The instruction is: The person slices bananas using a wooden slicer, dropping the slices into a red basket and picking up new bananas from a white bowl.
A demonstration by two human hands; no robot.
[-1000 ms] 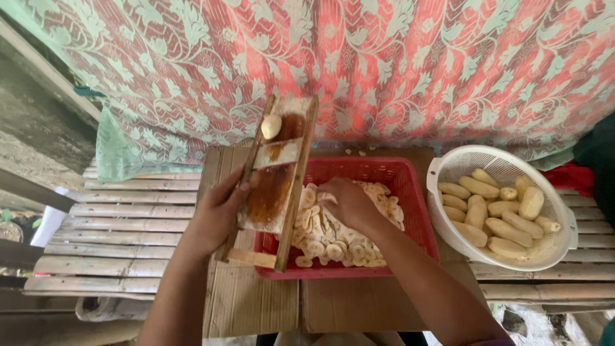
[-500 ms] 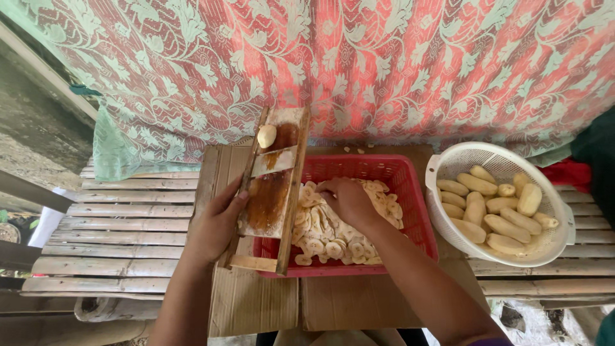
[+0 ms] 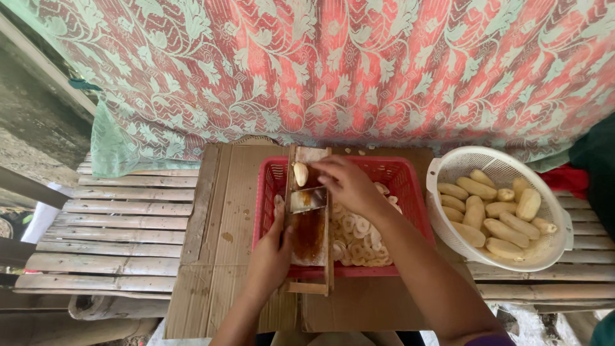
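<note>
Bamboo-slat table is carrying everything, a flattened cardboard sheet is lying over its middle. On the cardboard a red plastic basket is sitting, holding a pile of pale round banana slices. A wooden slicer board is lying tilted across the basket's left part, its near end sticking out past the basket's front rim, brown stain down its middle, metal blade strip crossing it.

Left hand is gripping the slicer's left rail, fingers curled around the edge, thumb up along the side. A peeled banana piece is resting on the upper part of the slicer, just above the blade. Right hand is hovering over the top of the slicer right beside that piece, fingers bent and bunched together, fingertips pointing toward it; can't tell if they are touching it.

To the right, a white plastic colander is sitting on the slats, touching the red basket's right side, holding whole peeled bananas heaped inside. Red-and-green floral cloth is hanging behind everything.
</note>
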